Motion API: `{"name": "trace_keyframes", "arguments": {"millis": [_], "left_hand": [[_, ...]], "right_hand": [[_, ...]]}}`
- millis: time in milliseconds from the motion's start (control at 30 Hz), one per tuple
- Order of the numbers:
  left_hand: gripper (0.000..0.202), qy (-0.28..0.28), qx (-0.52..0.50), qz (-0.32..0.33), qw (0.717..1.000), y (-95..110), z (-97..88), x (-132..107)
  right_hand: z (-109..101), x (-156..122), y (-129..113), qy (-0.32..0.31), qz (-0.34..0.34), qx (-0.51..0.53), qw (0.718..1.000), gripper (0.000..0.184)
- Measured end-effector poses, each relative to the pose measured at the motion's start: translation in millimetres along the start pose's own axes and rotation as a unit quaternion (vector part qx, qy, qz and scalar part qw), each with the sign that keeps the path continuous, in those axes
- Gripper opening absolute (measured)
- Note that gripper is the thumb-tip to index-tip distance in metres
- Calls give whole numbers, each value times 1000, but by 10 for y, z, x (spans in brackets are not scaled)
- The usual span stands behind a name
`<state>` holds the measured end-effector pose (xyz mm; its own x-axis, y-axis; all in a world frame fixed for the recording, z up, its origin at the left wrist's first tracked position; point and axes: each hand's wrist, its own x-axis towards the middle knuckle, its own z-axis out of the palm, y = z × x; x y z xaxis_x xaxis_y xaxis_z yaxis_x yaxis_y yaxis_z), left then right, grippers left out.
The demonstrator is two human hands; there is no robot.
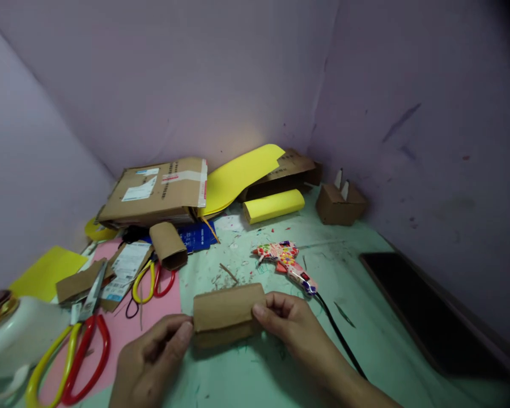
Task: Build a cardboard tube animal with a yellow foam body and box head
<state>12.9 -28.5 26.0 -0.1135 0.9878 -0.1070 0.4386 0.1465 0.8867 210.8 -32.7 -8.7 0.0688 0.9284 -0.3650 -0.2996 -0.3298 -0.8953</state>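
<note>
A brown cardboard roll (227, 311) lies across the green table near me, held at both ends. My left hand (153, 357) pinches its left end with thumb and fingers. My right hand (291, 323) grips its right end, thumb on top. Just behind the roll lies a colourful glue gun (285, 259) with a black cord (338, 334) running past my right wrist. A second, shorter cardboard roll (168, 245) stands tilted behind my left hand.
Large red-and-yellow scissors (74, 354) lie at the left on pink paper (130, 326), smaller scissors (151, 280) behind them. Flattened boxes (157, 192), yellow sheets (238, 175), a yellow roll (274, 205) and a small box (340, 205) crowd the back. A dark board (425, 311) lies right.
</note>
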Motion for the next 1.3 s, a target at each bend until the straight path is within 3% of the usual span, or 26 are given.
{"name": "trace_keyframes", "arguments": {"millis": [67,167,300,467,633,833,967,1133,1300], "left_hand": [[37,-101,-114,-92,984,57,32,44],[40,-176,-186,-158,954,62,135,87],[42,-207,-213,-170,940,-59,207,114],[46,-250,-208,-177,929,-169,184,142],[42,-246,-185,-184,933,-94,165,134],[32,-227,-173,-140,948,-14,178,155],[33,-253,-180,-127,942,-92,222,188],[33,-263,-208,-137,932,-252,284,191],[36,-221,-228,-155,936,-271,289,241]], "right_hand": [[30,-15,-2,-14,17,7,1000,53],[75,-29,34,-59,59,7,996,55],[112,-39,111,-109,127,37,985,54],[150,-42,123,-102,129,91,982,48],[175,-66,46,-76,147,115,979,45],[196,-59,64,-89,145,22,985,43],[210,-43,139,-40,89,5,995,29],[249,-80,160,8,79,8,997,26],[224,-99,115,-31,84,72,993,38]]}}
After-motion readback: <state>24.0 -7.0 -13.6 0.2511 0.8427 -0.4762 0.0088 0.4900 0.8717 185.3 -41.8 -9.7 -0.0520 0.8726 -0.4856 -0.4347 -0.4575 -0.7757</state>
